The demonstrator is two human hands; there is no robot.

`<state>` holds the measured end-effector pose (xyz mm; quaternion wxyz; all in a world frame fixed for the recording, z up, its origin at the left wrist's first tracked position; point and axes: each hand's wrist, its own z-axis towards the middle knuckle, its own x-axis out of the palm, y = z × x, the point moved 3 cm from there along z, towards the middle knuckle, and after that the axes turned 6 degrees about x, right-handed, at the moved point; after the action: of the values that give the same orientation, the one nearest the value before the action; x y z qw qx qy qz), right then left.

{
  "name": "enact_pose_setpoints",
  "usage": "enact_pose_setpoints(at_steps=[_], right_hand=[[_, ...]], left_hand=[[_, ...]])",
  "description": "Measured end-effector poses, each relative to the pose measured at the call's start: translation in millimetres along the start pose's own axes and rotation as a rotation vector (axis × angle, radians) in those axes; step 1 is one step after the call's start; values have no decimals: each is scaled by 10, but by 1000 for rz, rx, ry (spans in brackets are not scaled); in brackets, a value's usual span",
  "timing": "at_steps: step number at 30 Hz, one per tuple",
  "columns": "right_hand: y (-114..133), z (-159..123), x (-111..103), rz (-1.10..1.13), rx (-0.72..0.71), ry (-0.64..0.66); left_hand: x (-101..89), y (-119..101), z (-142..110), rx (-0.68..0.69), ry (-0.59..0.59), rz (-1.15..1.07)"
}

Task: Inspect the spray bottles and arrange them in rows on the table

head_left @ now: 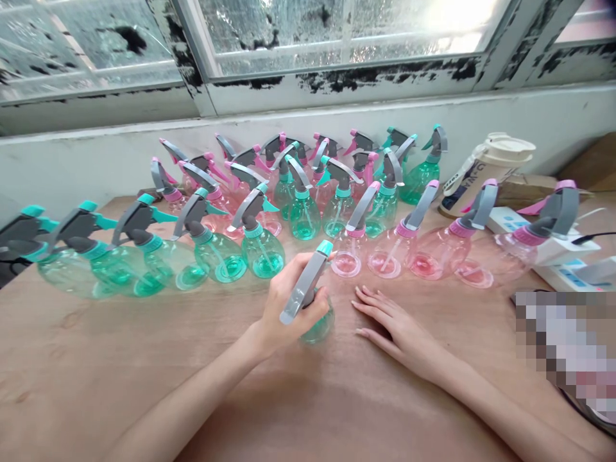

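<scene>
My left hand is wrapped round the neck of a green spray bottle with a grey and teal trigger head, near the middle of the wooden table. Its nozzle points away from me, and part of the bottle is hidden by the fingers. My right hand lies flat on the table to the right of that bottle, fingers stretched out and holding nothing. Just beyond it stands a pink spray bottle in a row with others. To the left runs a row of green spray bottles.
More pink and green spray bottles crowd the back, by the wall and window. A white coffee cup stands at the back right. Power strips with cables and a blurred-out flat object lie on the right.
</scene>
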<state>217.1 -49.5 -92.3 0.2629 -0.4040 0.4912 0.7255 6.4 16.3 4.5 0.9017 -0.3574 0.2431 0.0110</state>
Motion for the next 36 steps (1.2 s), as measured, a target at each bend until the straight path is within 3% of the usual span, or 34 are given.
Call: enact_pose_setpoints(at_steps=[36], right_hand=[[-25, -11, -23, 55, 20, 14]], left_hand=[[-9, -5, -50, -31, -46, 103]])
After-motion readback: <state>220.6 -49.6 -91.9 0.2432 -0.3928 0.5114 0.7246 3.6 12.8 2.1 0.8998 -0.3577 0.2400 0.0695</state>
